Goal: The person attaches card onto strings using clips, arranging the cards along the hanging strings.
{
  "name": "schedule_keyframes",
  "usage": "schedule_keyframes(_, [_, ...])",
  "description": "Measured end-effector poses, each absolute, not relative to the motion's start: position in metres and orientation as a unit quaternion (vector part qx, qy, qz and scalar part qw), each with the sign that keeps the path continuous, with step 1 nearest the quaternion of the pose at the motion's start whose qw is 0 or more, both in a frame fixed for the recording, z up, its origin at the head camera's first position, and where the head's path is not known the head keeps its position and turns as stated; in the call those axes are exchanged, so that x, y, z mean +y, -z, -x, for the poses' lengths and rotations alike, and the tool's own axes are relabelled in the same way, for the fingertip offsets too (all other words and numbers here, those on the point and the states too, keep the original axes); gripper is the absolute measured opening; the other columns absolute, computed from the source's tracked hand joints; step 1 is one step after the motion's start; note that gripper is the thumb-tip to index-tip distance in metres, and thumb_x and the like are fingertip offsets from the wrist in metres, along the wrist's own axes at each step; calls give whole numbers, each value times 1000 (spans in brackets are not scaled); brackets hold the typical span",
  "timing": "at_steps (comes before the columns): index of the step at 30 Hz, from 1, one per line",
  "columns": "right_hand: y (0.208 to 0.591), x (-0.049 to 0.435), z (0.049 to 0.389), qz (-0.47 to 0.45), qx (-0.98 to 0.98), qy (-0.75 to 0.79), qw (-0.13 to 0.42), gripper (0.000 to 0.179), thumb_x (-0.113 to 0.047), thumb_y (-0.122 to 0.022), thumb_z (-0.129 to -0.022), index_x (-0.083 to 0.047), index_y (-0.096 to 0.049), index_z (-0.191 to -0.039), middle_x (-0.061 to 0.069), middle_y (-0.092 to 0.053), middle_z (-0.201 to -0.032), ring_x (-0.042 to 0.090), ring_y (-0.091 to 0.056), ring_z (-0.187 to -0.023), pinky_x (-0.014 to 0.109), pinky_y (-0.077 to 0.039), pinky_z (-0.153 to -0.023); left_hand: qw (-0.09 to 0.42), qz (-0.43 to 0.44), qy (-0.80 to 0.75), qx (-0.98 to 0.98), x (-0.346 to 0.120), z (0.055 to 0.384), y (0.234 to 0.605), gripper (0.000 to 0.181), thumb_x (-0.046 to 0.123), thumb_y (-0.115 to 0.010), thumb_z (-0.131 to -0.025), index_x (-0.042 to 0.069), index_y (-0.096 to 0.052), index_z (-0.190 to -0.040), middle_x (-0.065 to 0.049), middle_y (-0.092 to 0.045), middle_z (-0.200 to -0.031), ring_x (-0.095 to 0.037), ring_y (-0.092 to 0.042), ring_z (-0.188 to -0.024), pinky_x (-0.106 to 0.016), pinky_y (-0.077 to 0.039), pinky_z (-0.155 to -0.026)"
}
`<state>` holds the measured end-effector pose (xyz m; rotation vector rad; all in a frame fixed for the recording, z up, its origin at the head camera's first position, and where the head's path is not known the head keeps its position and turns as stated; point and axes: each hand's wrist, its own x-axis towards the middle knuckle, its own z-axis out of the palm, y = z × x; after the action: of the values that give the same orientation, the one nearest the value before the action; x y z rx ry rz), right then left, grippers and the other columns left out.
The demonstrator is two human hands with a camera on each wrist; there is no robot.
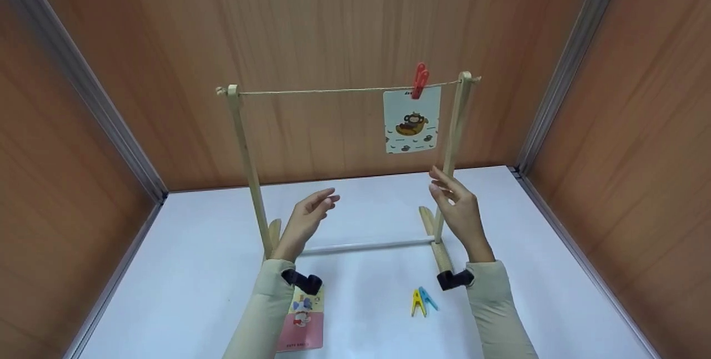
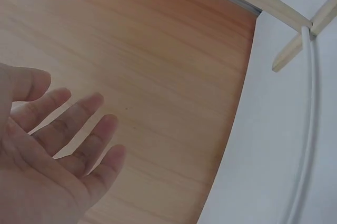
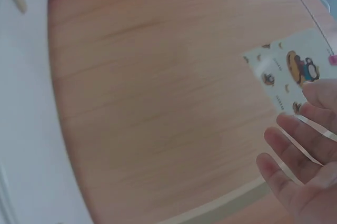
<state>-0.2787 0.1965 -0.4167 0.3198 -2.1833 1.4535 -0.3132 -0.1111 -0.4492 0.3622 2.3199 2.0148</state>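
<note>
A white card with a monkey picture (image 1: 412, 123) hangs from the string (image 1: 322, 91) near its right end, held by a red clothespin (image 1: 420, 80). My right hand (image 1: 458, 209) is raised below that card, beside the right post, its fingers loosely spread and holding nothing. To the left, my left hand (image 1: 308, 220) hovers over the rack's lower bar with relaxed fingers and an empty palm. On the table lie a yellow clothespin (image 1: 417, 303) and a blue clothespin (image 1: 427, 298), side by side. A pink and yellow card (image 1: 303, 328) lies partly hidden beneath the left forearm.
The wooden rack has a left post (image 1: 248, 170), a right post (image 1: 456, 125) and a white lower bar (image 1: 366, 247). It stands on a white table (image 1: 194, 270). Wood panels (image 1: 333, 25) enclose the back and both sides.
</note>
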Motion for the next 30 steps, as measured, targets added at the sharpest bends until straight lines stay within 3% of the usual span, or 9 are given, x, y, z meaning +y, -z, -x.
schedule_keyframes(6, [430,200,261,-85,-806,-541,226,37,-7,-56,-96,0,-55,-132,18,-62,-127,31,-59,-115,43,-47,-99,36,-101,-654,749,-122,302,473,40,22,-51,-100,6,-50,-137,-16,-58,-132,-33,-53,-124,-50,-38,-106])
schedule_keyframes(12, [466,210,264,-58,-813,-545,198,36,-20,-58,-96,-9,-59,-131,8,-65,-124,21,-60,-112,27,-48,-96,36,-75,-648,757,-135,290,498,39,22,-50,-101,4,-50,-136,-17,-58,-132,-33,-53,-123,-51,-39,-105])
schedule_keyframes(19, [492,215,255,-4,-819,-555,148,36,-25,-59,-96,-11,-61,-129,6,-66,-124,11,-61,-107,26,-46,-95,31,-41,-635,771,-151,281,525,39,22,-49,-101,0,-51,-134,-19,-59,-129,-34,-54,-119,-51,-41,-103])
schedule_keyframes(25, [516,217,249,35,-819,-561,113,34,-19,-59,-96,-7,-61,-128,9,-65,-125,16,-61,-108,28,-48,-96,38,-22,-623,781,-163,272,543,38,20,-49,-101,-3,-51,-132,-20,-60,-127,-35,-55,-118,-51,-42,-99])
schedule_keyframes(30, [535,218,241,50,-821,-562,85,35,-29,-61,-94,-10,-64,-124,8,-64,-126,19,-61,-108,21,-48,-85,48,-8,-621,782,-170,267,552,37,19,-49,-100,-3,-52,-130,-19,-61,-125,-36,-54,-119,-52,-42,-100])
